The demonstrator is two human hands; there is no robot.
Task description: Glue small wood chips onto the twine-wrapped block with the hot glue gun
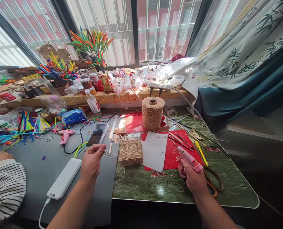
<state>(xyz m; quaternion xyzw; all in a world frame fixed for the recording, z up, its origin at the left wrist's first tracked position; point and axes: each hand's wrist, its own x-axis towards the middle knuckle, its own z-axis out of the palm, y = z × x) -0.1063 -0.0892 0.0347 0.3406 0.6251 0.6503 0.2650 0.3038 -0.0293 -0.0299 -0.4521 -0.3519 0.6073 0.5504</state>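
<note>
My right hand [191,176] is wrapped around a pink hot glue gun [187,158], its nozzle pointing up and left over the red sheet [173,159]. The fingertips of my left hand [92,159] are pinched together in the air; whatever is between them is too small to make out. Between my hands sits a twine-covered block [130,152] with several small pale chips on its top. A white card [155,149] lies to its right. Scissors [213,183] with brown handles lie partly hidden behind my right hand.
A big twine spool [152,113] stands behind the block, near craft sticks [117,135]. A yellow cutter [201,152] lies right. On the left are a white power bank [64,178], another pink glue gun [66,136] and a person's striped sleeve [9,187]. Bottles and pipe cleaners crowd the windowsill.
</note>
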